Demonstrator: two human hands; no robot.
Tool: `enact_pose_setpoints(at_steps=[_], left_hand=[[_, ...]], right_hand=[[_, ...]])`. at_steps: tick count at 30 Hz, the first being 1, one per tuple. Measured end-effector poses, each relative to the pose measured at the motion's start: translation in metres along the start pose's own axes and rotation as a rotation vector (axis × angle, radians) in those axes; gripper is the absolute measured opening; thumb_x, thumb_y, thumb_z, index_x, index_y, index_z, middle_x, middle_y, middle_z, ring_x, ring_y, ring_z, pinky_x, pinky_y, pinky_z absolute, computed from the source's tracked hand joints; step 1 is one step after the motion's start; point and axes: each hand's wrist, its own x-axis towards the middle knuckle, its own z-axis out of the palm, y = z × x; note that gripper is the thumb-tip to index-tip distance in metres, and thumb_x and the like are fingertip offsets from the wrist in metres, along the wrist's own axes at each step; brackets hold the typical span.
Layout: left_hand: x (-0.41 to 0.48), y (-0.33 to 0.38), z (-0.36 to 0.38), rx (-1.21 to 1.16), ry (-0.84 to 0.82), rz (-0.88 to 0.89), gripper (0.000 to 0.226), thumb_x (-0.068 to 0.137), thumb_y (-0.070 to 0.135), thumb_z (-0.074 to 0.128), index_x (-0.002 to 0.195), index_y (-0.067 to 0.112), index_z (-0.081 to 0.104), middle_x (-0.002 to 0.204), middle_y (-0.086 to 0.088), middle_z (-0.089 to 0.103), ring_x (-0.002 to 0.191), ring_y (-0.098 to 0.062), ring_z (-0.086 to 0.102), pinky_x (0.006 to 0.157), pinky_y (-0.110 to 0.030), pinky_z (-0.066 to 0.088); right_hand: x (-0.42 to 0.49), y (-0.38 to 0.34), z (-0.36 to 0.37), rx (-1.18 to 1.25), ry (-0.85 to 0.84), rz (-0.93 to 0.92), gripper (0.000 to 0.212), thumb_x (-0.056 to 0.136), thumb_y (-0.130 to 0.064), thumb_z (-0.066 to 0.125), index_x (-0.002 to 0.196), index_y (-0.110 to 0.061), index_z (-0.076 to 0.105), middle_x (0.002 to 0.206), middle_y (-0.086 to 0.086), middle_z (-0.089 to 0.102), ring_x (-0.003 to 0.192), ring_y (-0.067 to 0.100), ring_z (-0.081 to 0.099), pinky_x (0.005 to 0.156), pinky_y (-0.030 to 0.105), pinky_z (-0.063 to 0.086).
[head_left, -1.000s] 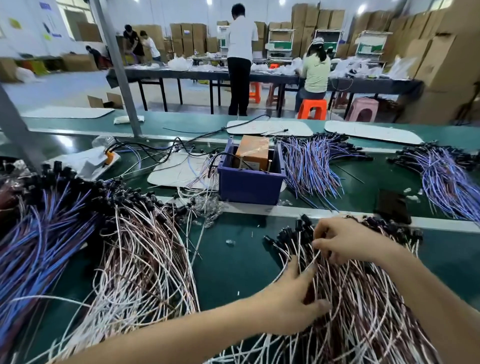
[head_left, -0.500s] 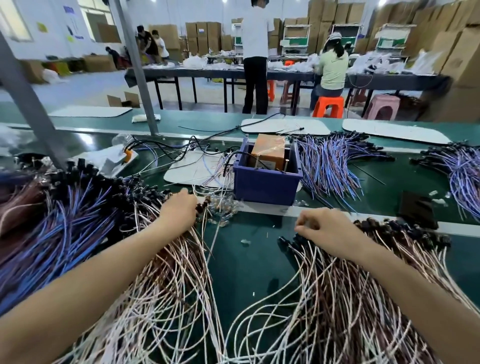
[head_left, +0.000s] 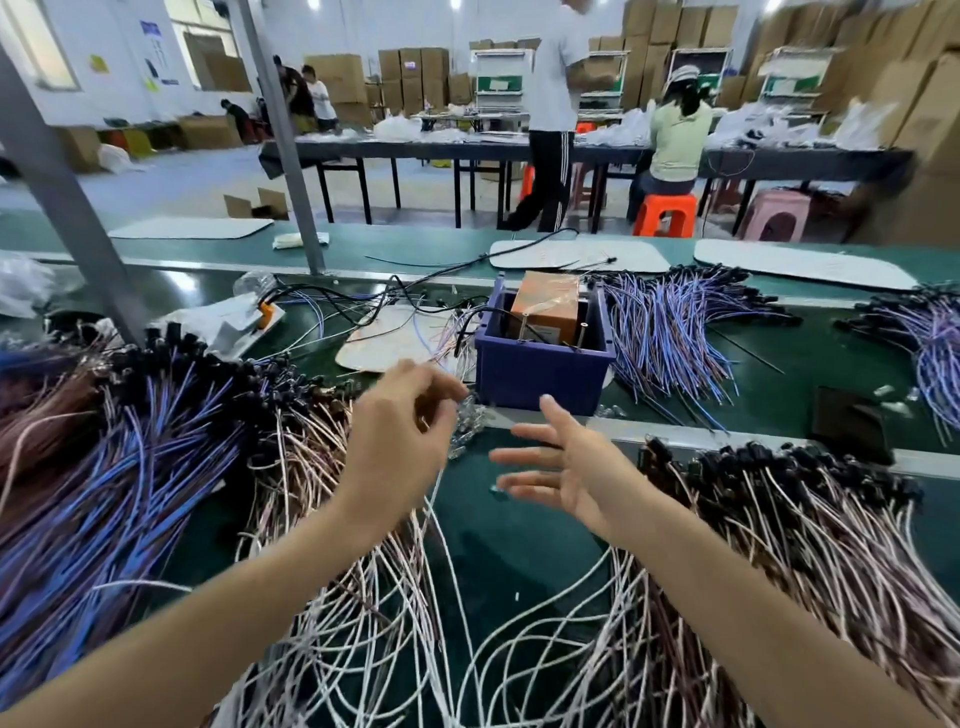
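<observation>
Two hands hover above the green bench in the middle of the frame, neither resting on it. The left hand, somewhat blurred, has its fingers curled toward the thumb and pinches a thin pale wire, which hangs from under the hand down to the mass of pink-and-white wires in the lower centre. The right hand, just to the right of it and apart from it, is spread, with straight fingers pointing left and the palm turned toward the other hand; it holds nothing. Between the two sets of fingertips lies a small heap of clear glassy parts on the bench. Right of the right forearm lies a second bundle of pink-and-white wires, its black connector ends lined up along its upper edge. A thick bundle of blue wires fills the left side of the frame. Just above the hands stands a blue bin with an orange box in it, and to the right of the bin a fan of blue and violet wires spreads out. A flat black object lies at the right centre.
</observation>
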Motion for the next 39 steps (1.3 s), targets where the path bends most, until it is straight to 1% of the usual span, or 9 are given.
enact_pose_setpoints(at_steps=[6, 10, 15, 19, 22, 25, 28, 35, 39], left_hand=[[-0.059, 0.001, 0.016, -0.054, -0.363, 0.063, 0.02, 0.079, -0.004, 0.064, 0.08, 0.016, 0.066, 0.085, 0.015, 0.055, 0.081, 0.004, 0.054, 0.073, -0.005, 0.037], [-0.066, -0.011, 0.01, -0.115, -0.498, 0.051, 0.019, 0.08, 0.0, 0.061, 0.08, 0.017, 0.067, 0.088, 0.018, 0.056, 0.082, 0.001, 0.055, 0.073, -0.008, 0.04], [-0.054, -0.028, -0.003, -0.153, -0.522, -0.006, 0.025, 0.082, -0.003, 0.059, 0.084, 0.021, 0.067, 0.084, 0.013, 0.06, 0.078, -0.005, 0.057, 0.072, -0.019, 0.045], [-0.037, -0.041, -0.006, -0.33, -0.458, -0.099, 0.034, 0.086, 0.008, 0.041, 0.112, 0.022, 0.059, 0.09, 0.016, 0.059, 0.08, -0.002, 0.054, 0.072, -0.011, 0.041], [-0.02, -0.063, 0.001, -0.172, -0.379, -0.087, 0.051, 0.085, 0.012, 0.042, 0.132, 0.029, 0.045, 0.12, 0.012, 0.052, 0.11, 0.004, 0.046, 0.096, -0.007, 0.032], [-0.009, -0.087, 0.008, 0.173, -0.475, -0.09, 0.043, 0.095, 0.017, 0.054, 0.134, 0.03, 0.045, 0.133, 0.011, 0.05, 0.127, -0.007, 0.041, 0.114, -0.034, 0.024], [-0.002, -0.098, 0.007, 0.187, -0.454, -0.116, 0.023, 0.092, 0.012, 0.058, 0.113, 0.022, 0.063, 0.107, 0.015, 0.061, 0.106, -0.009, 0.055, 0.107, -0.041, 0.035], [0.005, -0.102, -0.001, 0.156, -0.441, -0.146, 0.016, 0.095, 0.011, 0.054, 0.095, 0.024, 0.063, 0.089, 0.014, 0.062, 0.081, 0.006, 0.054, 0.071, -0.012, 0.041], [0.01, -0.093, 0.008, -0.021, -0.463, -0.193, 0.018, 0.096, 0.009, 0.052, 0.088, 0.019, 0.065, 0.083, -0.001, 0.069, 0.063, -0.013, 0.057, 0.061, -0.021, 0.046]], right_hand=[[0.03, 0.013, 0.023, 0.155, 0.039, 0.084, 0.038, 0.093, -0.041, 0.058, 0.114, -0.01, 0.054, 0.077, 0.007, 0.074, 0.048, 0.014, 0.059, 0.046, 0.022, 0.05], [0.04, 0.031, 0.027, -0.436, 0.028, -0.016, 0.02, 0.091, -0.022, 0.062, 0.11, -0.015, 0.064, 0.058, 0.0, 0.061, 0.042, 0.01, 0.042, 0.043, 0.021, 0.033], [0.039, 0.042, 0.029, -0.99, -0.049, -0.182, 0.018, 0.087, -0.025, 0.062, 0.098, -0.016, 0.073, 0.079, -0.002, 0.065, 0.073, 0.008, 0.053, 0.059, 0.018, 0.039], [0.039, 0.038, 0.03, -0.834, -0.084, -0.281, 0.018, 0.093, -0.023, 0.058, 0.095, -0.007, 0.065, 0.088, 0.016, 0.066, 0.072, 0.015, 0.054, 0.065, 0.026, 0.042], [0.038, 0.027, 0.03, -0.699, 0.016, -0.363, 0.018, 0.097, -0.016, 0.053, 0.081, -0.013, 0.061, 0.075, 0.009, 0.066, 0.053, 0.013, 0.053, 0.049, 0.017, 0.042], [0.033, 0.008, 0.025, -0.551, 0.108, -0.45, 0.023, 0.097, -0.013, 0.052, 0.075, -0.015, 0.058, 0.061, 0.001, 0.062, 0.049, 0.011, 0.051, 0.046, 0.02, 0.041], [0.021, -0.025, 0.003, -0.335, 0.304, -0.572, 0.025, 0.095, -0.011, 0.05, 0.071, -0.014, 0.056, 0.05, -0.008, 0.053, 0.045, 0.007, 0.047, 0.044, 0.017, 0.04], [-0.027, -0.076, -0.061, 0.149, 0.635, -0.722, 0.024, 0.091, -0.015, 0.053, 0.067, -0.017, 0.052, 0.043, -0.012, 0.047, 0.039, 0.004, 0.041, 0.038, 0.019, 0.034], [-0.049, -0.089, -0.098, 0.227, 0.773, -0.779, 0.028, 0.094, -0.029, 0.057, 0.068, -0.019, 0.052, 0.044, -0.013, 0.047, 0.039, 0.004, 0.041, 0.038, 0.019, 0.034]])
